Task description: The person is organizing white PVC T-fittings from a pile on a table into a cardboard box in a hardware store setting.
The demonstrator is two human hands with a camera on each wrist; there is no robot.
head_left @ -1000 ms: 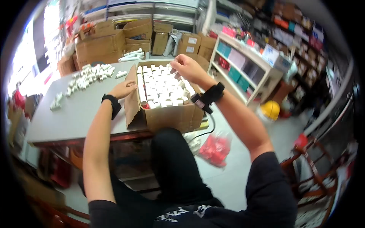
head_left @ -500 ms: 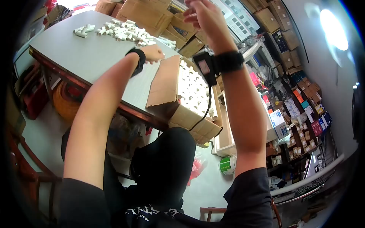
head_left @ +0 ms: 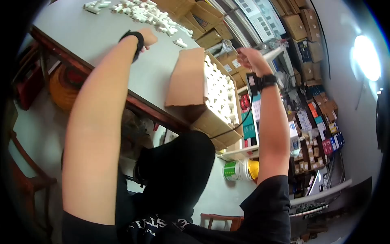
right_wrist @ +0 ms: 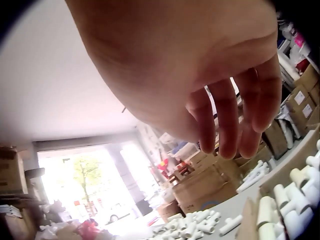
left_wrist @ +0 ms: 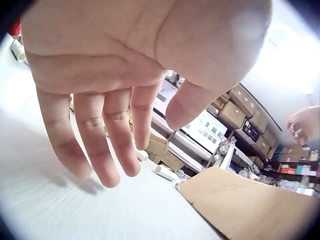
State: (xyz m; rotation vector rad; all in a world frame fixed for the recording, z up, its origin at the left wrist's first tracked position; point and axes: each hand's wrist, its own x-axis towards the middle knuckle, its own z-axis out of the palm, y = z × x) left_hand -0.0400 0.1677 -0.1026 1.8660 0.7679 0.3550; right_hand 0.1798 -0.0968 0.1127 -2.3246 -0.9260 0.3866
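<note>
A cardboard box at the table's edge is filled with rows of white tee pipe fittings. My left hand is over the tabletop, left of the box's raised flap. In the left wrist view its fingers hang relaxed and hold nothing. Beyond the box's right side, my right hand is raised in the air. The right wrist view shows its fingers loosely bent with nothing in them, above the level of the fittings.
More white fittings lie heaped on the grey table, with a single one nearer the box. Large cartons stand behind. A shelf unit, a white-and-green bucket and a wooden chair are to the right and front.
My right hand has risen away from the fittings in the box. The left hand has left the box flap and moved left over the table. The head view has turned and tilted.
</note>
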